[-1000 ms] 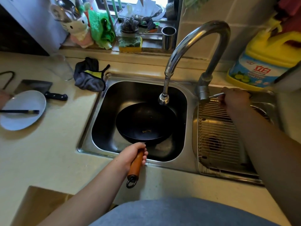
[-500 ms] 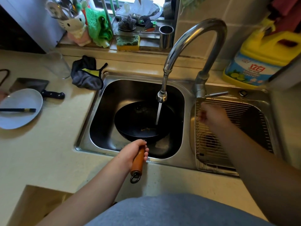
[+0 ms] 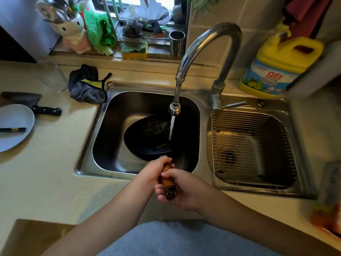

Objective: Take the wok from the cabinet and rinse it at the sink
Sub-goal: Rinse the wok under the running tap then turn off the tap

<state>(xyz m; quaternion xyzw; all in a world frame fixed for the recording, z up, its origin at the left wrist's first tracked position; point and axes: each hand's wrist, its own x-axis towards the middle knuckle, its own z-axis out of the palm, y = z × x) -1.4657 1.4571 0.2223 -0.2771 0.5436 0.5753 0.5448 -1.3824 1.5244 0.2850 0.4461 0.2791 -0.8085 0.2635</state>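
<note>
A black wok (image 3: 147, 139) sits tilted in the left basin of the steel sink (image 3: 88, 163), with a small brown scrap inside. Water runs from the curved tap (image 3: 208, 39) onto the wok's right inner side. Its wooden handle (image 3: 166, 174) points toward me over the sink's front rim. My left hand (image 3: 151, 172) grips the handle near the wok. My right hand (image 3: 184, 191) wraps the handle's end by its metal ring.
A wire rack (image 3: 252, 145) lies in the right basin. The tap lever (image 3: 234, 104) points right. A yellow detergent jug (image 3: 276, 65) stands at the back right. On the left counter are a dark cloth (image 3: 86, 85), a cleaver (image 3: 27, 102), and a white plate (image 3: 13, 126) with chopsticks.
My right hand left the tap lever and came down to grip the handle's end. Water started running into the wok. The wok has tilted and shifted slightly.
</note>
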